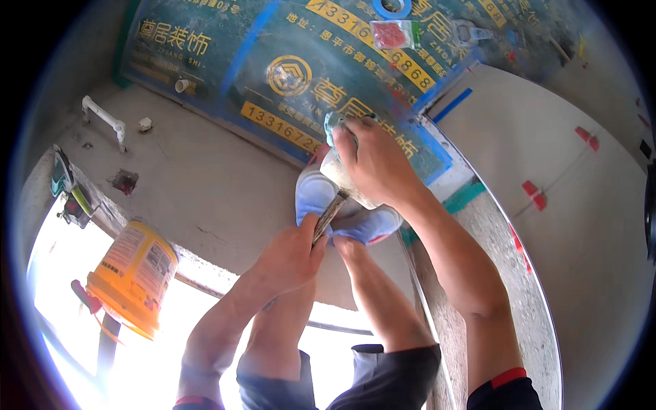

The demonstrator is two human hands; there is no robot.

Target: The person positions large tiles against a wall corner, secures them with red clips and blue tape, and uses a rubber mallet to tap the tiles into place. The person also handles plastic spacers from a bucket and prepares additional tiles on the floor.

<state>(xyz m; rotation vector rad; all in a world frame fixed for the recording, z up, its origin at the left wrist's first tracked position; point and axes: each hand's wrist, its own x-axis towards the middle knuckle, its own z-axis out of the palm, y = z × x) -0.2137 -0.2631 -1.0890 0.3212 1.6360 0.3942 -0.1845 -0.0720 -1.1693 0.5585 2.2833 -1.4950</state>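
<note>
My right hand [372, 157] is closed on a teal tool [331, 126] with a broad, pale, dirty flat part [336, 172] below the fingers. My left hand [295, 251] grips a narrow, grime-coated strip [332, 212], whose upper end meets or lies just under that pale part; I cannot tell if they touch. Both are held over my feet in pale blue-grey footwear [313, 195].
Green printed protective sheeting [225, 137] carries blue tape [391, 9] and a small bag [393, 35]. Large tile [574, 219] with red clips [534, 195] curves along the right. A yellow bucket [133, 277] and white pipe [102, 113] are at left.
</note>
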